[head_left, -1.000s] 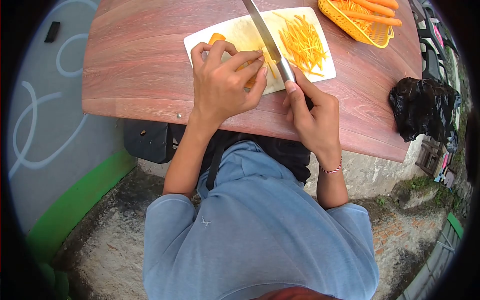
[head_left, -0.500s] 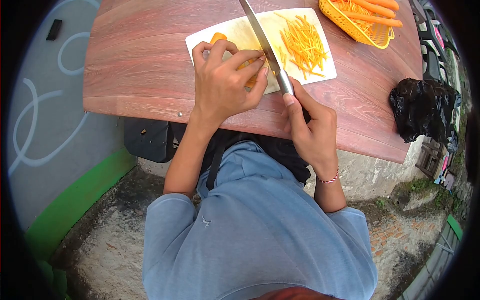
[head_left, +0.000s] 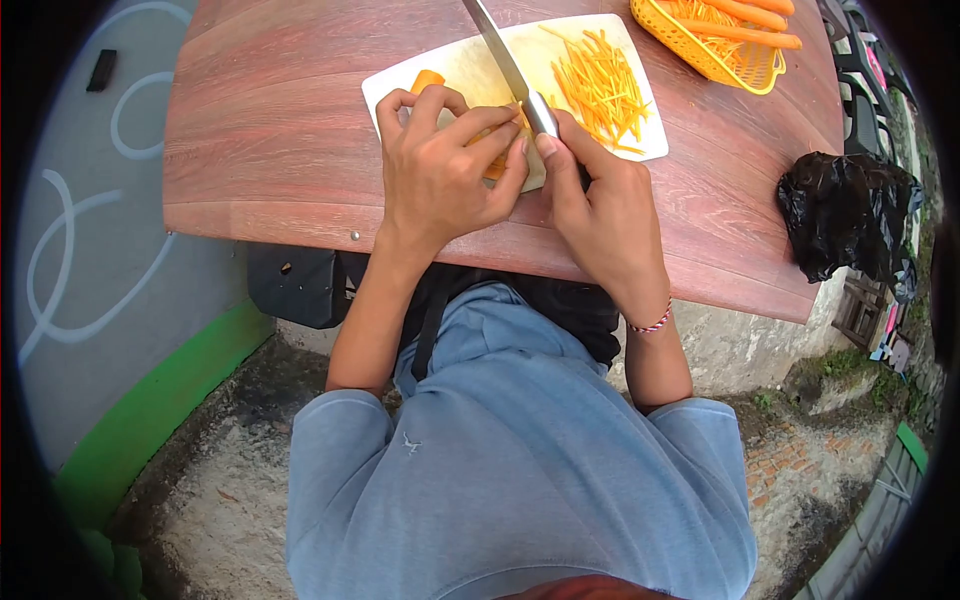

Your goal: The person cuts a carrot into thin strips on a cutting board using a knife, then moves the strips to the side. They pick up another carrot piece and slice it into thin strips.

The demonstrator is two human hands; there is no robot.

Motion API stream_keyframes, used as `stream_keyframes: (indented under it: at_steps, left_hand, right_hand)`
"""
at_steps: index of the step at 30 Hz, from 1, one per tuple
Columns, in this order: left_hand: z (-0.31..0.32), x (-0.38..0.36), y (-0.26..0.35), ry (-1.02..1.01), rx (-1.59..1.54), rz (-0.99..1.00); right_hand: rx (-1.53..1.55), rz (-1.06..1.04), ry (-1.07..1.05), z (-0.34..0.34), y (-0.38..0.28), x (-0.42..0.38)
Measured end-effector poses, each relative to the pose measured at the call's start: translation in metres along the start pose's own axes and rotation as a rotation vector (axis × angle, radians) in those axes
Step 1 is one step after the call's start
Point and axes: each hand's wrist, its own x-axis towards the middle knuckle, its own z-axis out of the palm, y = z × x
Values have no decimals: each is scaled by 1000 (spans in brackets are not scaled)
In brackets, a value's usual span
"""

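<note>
My left hand (head_left: 447, 160) presses down on a piece of carrot (head_left: 497, 166) on the white cutting board (head_left: 390, 84), its fingers curled and mostly covering the piece. In my right hand (head_left: 603, 190) is a knife (head_left: 500, 52), gripped by its handle, with the blade pointing up and away beside my left fingertips. Another carrot chunk (head_left: 428, 79) lies just beyond my left knuckles. A pile of thin carrot strips (head_left: 603, 90) rests on the right part of the board. The exact contact between blade and carrot is hidden by my fingers.
A yellow basket (head_left: 705, 58) with whole carrots (head_left: 745, 32) and shreds stands at the wooden table's (head_left: 270, 130) far right. A black plastic bag (head_left: 845, 215) hangs by the right edge. A painted wall (head_left: 90, 230) is to the left.
My right hand and the knife have shifted left and slightly away from me, bringing the handle nearer my left fingertips. My left hand stays on the carrot, nearly still.
</note>
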Motion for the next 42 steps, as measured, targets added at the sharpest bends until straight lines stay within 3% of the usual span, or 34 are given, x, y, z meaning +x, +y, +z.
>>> stream_keyframes:
  at_steps: [2,10,19,24,42]
  left_hand:
    - [2,0,-1,9,6,8]
    - [0,0,0,-11,32,15]
    - [-2,1,2,1,14,30]
    - [-4,0,3,-61,-83,129]
    - [-2,-3,2,-56,-80,140]
  right_hand:
    - [96,97,-85,-3,4,11]
    - [341,231,-83,-23,7,-2]
    - [530,256,-45,-25,18,-23]
    - [534,254,-63,-28,19,-31]
    - [478,302,-125,-38,26,-71]
